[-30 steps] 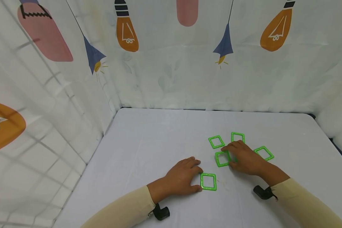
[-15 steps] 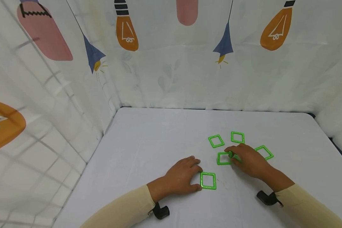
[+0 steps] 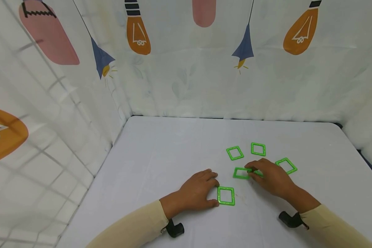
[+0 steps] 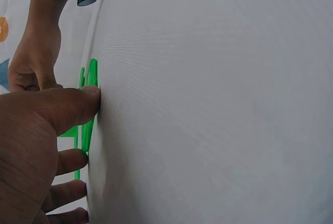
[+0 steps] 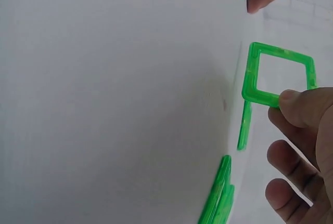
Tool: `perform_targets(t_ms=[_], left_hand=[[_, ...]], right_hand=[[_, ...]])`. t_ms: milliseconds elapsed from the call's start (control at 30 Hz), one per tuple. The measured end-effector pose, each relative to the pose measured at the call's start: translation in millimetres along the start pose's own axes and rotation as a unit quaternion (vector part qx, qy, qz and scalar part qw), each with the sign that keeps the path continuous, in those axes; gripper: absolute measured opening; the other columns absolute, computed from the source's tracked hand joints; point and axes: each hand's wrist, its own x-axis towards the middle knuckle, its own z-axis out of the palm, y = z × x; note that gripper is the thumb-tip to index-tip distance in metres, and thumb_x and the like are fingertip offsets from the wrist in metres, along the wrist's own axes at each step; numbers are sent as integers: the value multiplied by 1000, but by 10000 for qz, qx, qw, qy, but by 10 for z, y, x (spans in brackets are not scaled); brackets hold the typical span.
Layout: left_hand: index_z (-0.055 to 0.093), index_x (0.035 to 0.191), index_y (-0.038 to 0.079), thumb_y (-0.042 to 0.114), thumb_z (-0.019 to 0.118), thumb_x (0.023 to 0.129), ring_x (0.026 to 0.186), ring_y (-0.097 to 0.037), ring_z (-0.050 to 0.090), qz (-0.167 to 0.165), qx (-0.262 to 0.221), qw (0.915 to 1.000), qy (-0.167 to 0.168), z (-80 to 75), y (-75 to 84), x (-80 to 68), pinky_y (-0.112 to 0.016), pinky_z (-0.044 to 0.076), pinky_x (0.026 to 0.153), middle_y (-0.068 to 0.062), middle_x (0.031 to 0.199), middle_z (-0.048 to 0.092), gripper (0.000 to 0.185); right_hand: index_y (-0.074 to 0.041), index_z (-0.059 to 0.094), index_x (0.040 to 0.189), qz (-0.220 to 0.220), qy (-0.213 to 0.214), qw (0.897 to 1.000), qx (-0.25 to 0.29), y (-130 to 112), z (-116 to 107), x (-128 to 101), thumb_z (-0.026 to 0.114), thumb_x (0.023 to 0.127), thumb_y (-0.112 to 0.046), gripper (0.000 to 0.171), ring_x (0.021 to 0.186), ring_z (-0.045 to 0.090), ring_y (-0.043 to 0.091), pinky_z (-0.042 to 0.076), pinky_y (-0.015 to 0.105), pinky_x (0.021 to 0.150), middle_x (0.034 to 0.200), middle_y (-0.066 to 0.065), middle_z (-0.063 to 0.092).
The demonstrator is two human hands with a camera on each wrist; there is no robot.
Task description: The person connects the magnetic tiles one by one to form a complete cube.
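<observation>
My left hand (image 3: 196,191) lies on the table, thumb and index finger holding a flat green square magnetic tile (image 3: 233,196) at its two left corners; its other fingers are spread. The left wrist view shows that tile (image 4: 92,73) edge-on beside the thumb. Farther right, my right hand (image 3: 274,177) pinches a second green magnetic tile (image 5: 251,73) by its edge between thumb and index finger. This tile is tilted up, with its open square facing the right wrist view. Another green piece (image 3: 258,173) shows partly behind the right fingers.
Behind the right hand lie more green tiles: one at the back left (image 3: 235,158), one at the back (image 3: 258,154) and one at the right (image 3: 292,169), partly covered by the hand. A white table (image 3: 161,148) bears everything, with printed white curtains (image 3: 186,89) around it.
My right hand has drawn slightly toward me and right, tipping its tile up and then leaning it over. The back tile is now uncovered. My left hand has stayed still.
</observation>
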Motion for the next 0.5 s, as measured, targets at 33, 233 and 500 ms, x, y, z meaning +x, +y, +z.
perform_targets(t_ms=[33, 233, 500], left_hand=[[65, 128, 21, 52, 75, 89, 147, -24, 36, -4, -7, 10000, 2, 0, 0, -1, -38, 29, 118, -1, 150, 50, 51], [64, 127, 20, 51, 75, 89, 147, -24, 36, -38, -18, 10000, -13, -6, 2, -7, -38, 29, 118, -1, 151, 50, 50], [65, 128, 21, 52, 75, 89, 147, -23, 36, -56, 36, 10000, -39, -6, 6, -3, -37, 29, 118, -1, 151, 50, 51]], right_hand=[[-22, 73, 114, -17, 17, 10000, 1, -10, 7, 0, 83, 87, -12, 31, 94, 67, 16, 53, 32, 69, 100, -9, 68], [-22, 74, 112, -137, 84, 9999, -14, -96, 16, 14, 85, 85, -12, 31, 91, 67, 14, 52, 30, 66, 99, -8, 67], [-24, 75, 110, -159, 82, 9998, -122, -185, 43, 25, 86, 83, -12, 32, 90, 67, 12, 53, 29, 67, 100, -10, 66]])
